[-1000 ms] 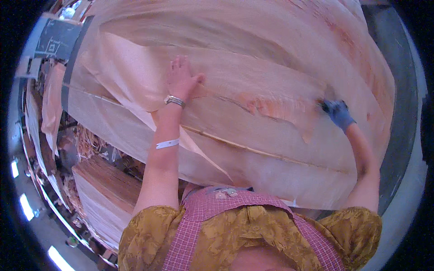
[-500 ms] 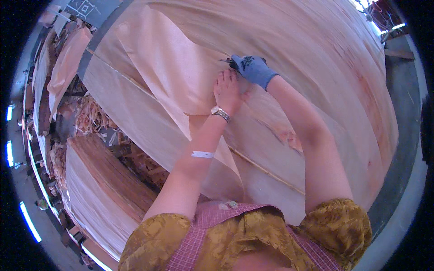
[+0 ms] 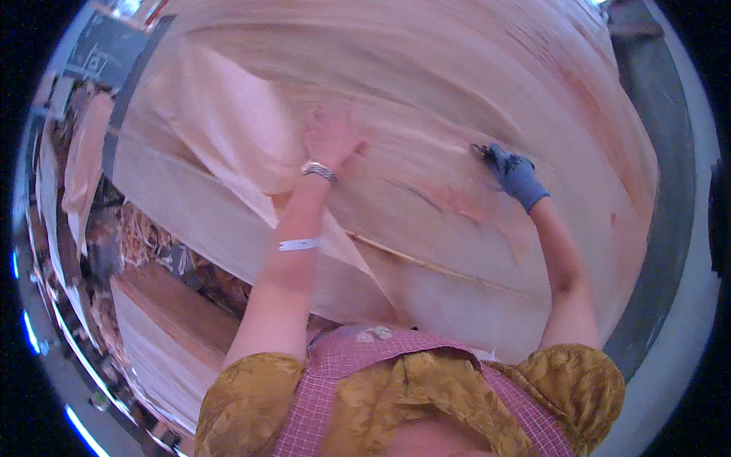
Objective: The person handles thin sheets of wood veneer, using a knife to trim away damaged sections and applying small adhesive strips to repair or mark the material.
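Hands now apart again: left hand (image 3: 331,137) spread flat on the veneer sheet (image 3: 426,99), gloved right hand (image 3: 514,175) moved right, pinching a seam edge. Sheet lies across the bench; loose flap (image 3: 221,129) left.

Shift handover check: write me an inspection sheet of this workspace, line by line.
Surface: a wide stack of thin wood veneer sheets, pale pink, wavy.
Job's things: top veneer sheet on the left, lifted and folded; reddish patch between the hands.
Clutter: wood shavings and a lower veneer pile at the left.
Grippers: left hand bare, flat on the veneer, wristwatch and white band on the arm; right hand in a blue glove, pressed on the veneer, perhaps pinching something small and dark.
Cables: nothing seen.
Surroundings: grey floor at the right; blurred workshop at the upper left.
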Motion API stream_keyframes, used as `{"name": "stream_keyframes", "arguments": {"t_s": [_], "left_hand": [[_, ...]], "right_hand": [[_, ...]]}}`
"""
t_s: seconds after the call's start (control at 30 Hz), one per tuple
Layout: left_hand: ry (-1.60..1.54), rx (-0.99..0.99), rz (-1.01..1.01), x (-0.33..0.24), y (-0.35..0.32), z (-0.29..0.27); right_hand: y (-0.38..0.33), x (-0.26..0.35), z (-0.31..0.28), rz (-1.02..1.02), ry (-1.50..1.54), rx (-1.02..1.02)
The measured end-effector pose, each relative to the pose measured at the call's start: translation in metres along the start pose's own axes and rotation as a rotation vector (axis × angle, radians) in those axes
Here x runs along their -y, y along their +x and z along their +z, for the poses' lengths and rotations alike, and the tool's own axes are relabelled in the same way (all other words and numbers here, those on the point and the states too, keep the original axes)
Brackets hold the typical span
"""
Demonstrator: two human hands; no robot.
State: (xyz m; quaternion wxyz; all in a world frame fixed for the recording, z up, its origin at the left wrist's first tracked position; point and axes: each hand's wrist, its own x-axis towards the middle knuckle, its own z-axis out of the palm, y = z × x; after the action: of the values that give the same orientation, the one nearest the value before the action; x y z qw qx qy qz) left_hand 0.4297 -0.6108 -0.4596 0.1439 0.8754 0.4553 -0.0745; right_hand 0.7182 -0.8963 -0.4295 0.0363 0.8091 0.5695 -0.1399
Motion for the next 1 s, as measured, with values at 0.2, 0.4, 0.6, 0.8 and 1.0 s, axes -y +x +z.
{"name": "stream_keyframes", "arguments": {"t_s": [0.2, 0.4, 0.6, 0.8, 1.0], "left_hand": [[0.047, -0.008, 0.109, 0.010, 0.007, 0.005], [0.100, -0.024, 0.149, 0.021, 0.013, 0.009], [0.077, -0.051, 0.181, 0.014, 0.023, 0.002], [-0.054, -0.228, 0.141, 0.026, 0.003, 0.007], [0.061, -0.112, 0.094, -0.002, -0.005, -0.017]], "right_hand": [[-0.168, -0.058, 0.049, 0.511, 0.068, 0.141], [-0.172, -0.064, 0.057, 0.331, 0.138, -0.448], [-0.081, -0.071, 0.033, 0.321, 0.055, -0.522], [-0.159, 0.024, -0.025, 0.166, 0.291, -0.293], [-0.088, 0.051, -0.010, 0.049, 0.483, -0.328]]}}
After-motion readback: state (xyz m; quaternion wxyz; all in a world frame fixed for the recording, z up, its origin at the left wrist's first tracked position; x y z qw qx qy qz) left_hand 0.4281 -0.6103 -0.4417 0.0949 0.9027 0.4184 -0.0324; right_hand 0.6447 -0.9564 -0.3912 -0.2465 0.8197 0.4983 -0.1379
